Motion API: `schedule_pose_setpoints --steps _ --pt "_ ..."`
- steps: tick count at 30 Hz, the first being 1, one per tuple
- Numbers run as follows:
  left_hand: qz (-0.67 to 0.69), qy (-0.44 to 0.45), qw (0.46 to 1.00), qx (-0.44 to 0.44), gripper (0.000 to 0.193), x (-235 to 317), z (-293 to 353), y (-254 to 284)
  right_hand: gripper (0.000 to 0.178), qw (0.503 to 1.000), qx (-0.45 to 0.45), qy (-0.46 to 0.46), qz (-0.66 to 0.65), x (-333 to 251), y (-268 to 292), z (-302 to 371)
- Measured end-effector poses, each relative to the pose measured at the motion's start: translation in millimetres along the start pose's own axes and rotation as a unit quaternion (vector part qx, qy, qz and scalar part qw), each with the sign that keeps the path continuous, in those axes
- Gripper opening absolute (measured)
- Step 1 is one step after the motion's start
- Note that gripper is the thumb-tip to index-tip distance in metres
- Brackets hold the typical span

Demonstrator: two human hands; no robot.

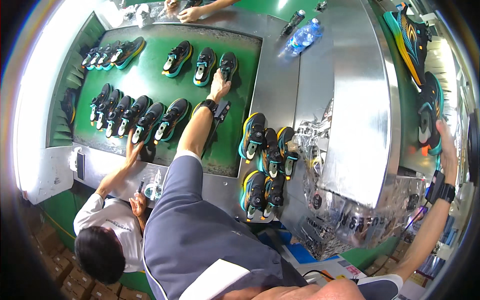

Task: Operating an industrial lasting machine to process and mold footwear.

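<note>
My left hand (219, 87) is closed round the near end of a black sneaker (228, 62) with a teal and yellow sole, at the right end of the far row on the green belt (145, 82). Another sneaker (204, 66) stands just left of it. On the far right, my right hand (447, 142) grips the near end of a similar sneaker (433, 102), its fingers partly hidden. Beyond that, one more sneaker (407, 42) rests with its orange and yellow sole edge showing. Dark bands with small devices circle both my wrists.
Several sneakers (132, 115) line the belt. More sneakers (270, 150) sit on the metal ledge beside clear plastic bags (317, 150). A co-worker (107, 235) at lower left touches a belt sneaker; another person's hands (190, 14) show at the far edge. A blue-labelled bottle (302, 37) stands behind.
</note>
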State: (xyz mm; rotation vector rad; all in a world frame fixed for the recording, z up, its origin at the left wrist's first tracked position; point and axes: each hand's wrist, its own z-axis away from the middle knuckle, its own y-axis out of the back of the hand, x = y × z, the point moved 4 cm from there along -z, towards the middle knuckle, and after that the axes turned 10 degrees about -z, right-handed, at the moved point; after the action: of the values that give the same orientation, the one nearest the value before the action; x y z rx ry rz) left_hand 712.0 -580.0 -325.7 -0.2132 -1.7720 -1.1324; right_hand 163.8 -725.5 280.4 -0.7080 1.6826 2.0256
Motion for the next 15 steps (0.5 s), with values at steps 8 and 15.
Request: schedule_pose_setpoints --steps 8,15 --pt "0.125 -0.038 0.985 -0.113 0.054 62.8 215.1 34.6 0.08 0.989 0.086 0.059 -0.101 -13.6 -9.5 43.8" --pt "0.44 0.077 0.554 -0.702 0.042 283.9 410.3 121.4 0.072 0.931 0.23 0.157 -0.236 30.6 45.6 214.3"
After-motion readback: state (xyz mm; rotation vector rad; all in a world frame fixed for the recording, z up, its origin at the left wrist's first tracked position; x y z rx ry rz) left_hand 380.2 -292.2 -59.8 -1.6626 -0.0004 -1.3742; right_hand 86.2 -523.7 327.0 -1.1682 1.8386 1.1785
